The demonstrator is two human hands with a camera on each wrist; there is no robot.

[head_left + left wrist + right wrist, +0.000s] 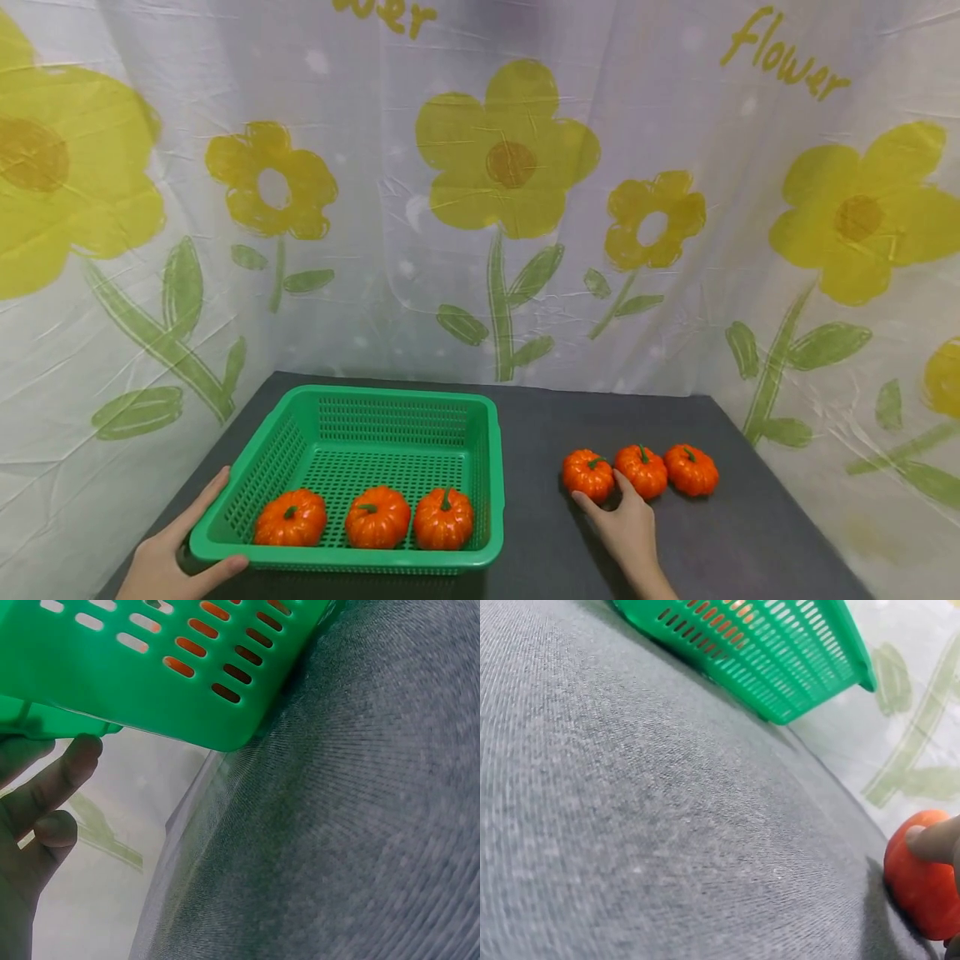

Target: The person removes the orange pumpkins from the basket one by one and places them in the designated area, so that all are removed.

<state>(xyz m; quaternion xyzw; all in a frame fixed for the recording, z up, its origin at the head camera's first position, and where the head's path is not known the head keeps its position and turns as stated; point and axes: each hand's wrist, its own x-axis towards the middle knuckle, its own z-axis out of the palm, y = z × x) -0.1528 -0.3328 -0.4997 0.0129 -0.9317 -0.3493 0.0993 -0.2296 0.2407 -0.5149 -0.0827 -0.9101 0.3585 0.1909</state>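
My left hand [168, 554] grips the near-left corner of a green plastic basket [405, 560], thumb along the front rim and fingers at the left side. Seen from the left wrist, fingertips [86, 750] reach the underside of the basket's rim. Inside the basket, a row of three small orange pumpkins [378, 518] sits along the near side. My right hand [628, 525] holds the leftmost pumpkin [587, 473] of another row of three, thumb and forefinger on either side. In the right wrist view, a digit presses on that pumpkin [922, 889], which rests on the table; the other fingers are mostly out of frame.
Two more pumpkins stand close to the held one: a middle pumpkin [642, 472] and a right one [692, 471]. Beneath everything is a dark grey cloth-covered table [540, 533]. White curtains [360, 317] with painted yellow flowers enclose its back and sides.
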